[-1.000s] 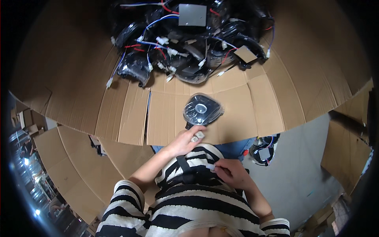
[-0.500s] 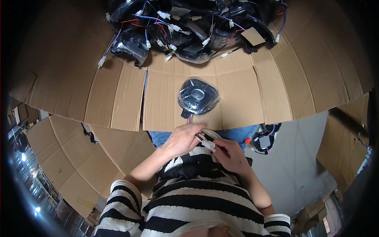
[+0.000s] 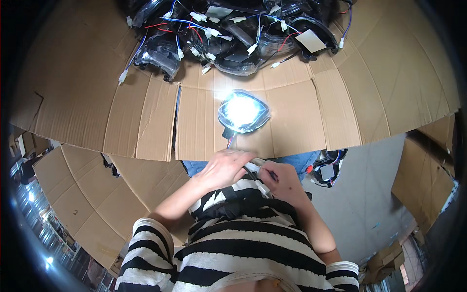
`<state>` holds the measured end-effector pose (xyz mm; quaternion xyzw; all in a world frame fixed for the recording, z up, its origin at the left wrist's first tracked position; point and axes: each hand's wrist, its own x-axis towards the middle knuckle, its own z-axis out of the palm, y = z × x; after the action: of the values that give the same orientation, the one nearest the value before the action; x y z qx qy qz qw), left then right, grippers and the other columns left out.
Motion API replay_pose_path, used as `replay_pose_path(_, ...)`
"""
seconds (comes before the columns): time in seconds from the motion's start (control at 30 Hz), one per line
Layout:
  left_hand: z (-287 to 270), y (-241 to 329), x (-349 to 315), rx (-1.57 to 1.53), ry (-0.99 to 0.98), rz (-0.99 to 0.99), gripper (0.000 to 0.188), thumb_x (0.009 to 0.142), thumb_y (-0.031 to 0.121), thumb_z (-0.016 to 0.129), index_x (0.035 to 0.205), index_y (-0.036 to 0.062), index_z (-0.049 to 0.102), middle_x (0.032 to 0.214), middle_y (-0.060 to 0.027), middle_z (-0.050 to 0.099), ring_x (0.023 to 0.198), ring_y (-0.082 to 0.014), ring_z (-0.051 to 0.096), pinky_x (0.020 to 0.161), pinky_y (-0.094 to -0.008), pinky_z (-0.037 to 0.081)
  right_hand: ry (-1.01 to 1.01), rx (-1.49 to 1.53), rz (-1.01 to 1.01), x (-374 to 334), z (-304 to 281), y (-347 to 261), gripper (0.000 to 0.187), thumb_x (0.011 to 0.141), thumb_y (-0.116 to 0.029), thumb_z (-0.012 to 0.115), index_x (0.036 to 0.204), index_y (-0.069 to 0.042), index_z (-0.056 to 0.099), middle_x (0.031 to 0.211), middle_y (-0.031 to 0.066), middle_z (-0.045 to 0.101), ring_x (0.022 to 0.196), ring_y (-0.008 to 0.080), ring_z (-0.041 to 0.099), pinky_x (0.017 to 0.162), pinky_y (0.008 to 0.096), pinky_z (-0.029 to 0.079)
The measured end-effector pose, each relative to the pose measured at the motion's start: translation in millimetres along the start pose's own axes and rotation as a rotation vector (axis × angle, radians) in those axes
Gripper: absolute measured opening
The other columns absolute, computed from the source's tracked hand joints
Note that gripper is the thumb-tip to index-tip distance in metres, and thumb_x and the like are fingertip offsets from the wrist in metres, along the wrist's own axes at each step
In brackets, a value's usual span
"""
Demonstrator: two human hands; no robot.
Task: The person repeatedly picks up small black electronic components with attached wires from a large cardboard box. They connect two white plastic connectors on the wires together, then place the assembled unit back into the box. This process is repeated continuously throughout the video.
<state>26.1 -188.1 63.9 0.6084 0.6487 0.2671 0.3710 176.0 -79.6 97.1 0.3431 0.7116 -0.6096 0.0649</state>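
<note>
A headlamp in clear plastic wrap lies on the cardboard in front of me, glowing bright white. Its thin coloured wires run toward me and pass under my left hand, whose fingers are closed over them at the cardboard's near edge. Close by on the right, my right hand is curled shut; what its fingers grip is hidden. A white connector and dark cable hang between the two hands, against my striped top.
A pile of wrapped black lamps with loose wires and white plugs covers the far side of the cardboard. Another lamp unit sits lower right, beyond the near edge. Cardboard sheets stand at left.
The headlamp, dark before, is now lit. My right hand has moved up and curled in, and the white connector it was holding now shows lower, beside the hand.
</note>
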Motion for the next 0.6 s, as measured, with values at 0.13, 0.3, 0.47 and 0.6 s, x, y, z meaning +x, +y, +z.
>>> replay_pose_path(0.13, -13, 8, -3, -0.228, -0.066, -0.18, 0.043, 0.075, 0.016, 0.055, 0.115, 0.0052, 0.043, 0.088, -0.0157, 0.054, 0.087, -0.0293, 0.053, 0.074, -0.0357, 0.043, 0.003, -0.014, 0.107, -9, -23, 3, 0.006, 0.074, -0.008, 0.052, 0.072, -0.003, 0.054, 0.058, 0.0129, 0.051, 0.049, 0.0246, 0.05, 0.047, 0.0314, 0.038)
replay_pose_path(0.3, -18, 0, -8, -0.521, -0.079, -0.227, 0.025, 0.086, 0.012, 0.044, 0.107, 0.0034, 0.053, 0.092, -0.0121, 0.058, 0.083, -0.0218, 0.056, 0.076, -0.0297, 0.042, -0.093, 0.105, 0.07, -18, -38, -7, 0.005, 0.075, -0.005, 0.052, 0.074, -0.001, 0.055, 0.057, 0.0078, 0.049, 0.046, 0.012, 0.041, 0.044, 0.0244, 0.033)
replay_pose_path(0.47, -19, -3, -14, -0.942, -0.098, -0.407, 0.023, 0.085, 0.01, 0.048, 0.104, 0.0015, 0.056, 0.078, -0.0031, 0.057, 0.072, -0.0094, 0.052, 0.067, -0.0224, 0.041, -0.137, 0.189, -0.017, -20, -38, -11, 0.005, 0.076, -0.005, 0.052, 0.074, 0.0, 0.055, 0.057, 0.0045, 0.049, 0.045, 0.0089, 0.038, 0.042, 0.023, 0.03)
replay_pose_path(0.6, -18, -9, -22, -1.039, -0.094, -0.425, 0.022, 0.085, 0.009, 0.048, 0.104, 0.0005, 0.056, 0.075, -0.0012, 0.056, 0.071, -0.0069, 0.05, 0.065, -0.0202, 0.04, -0.144, 0.316, 0.015, -19, -38, -10, 0.005, 0.077, -0.004, 0.051, 0.075, 0.0, 0.054, 0.057, 0.0043, 0.048, 0.045, 0.0085, 0.037, 0.041, 0.0226, 0.029)
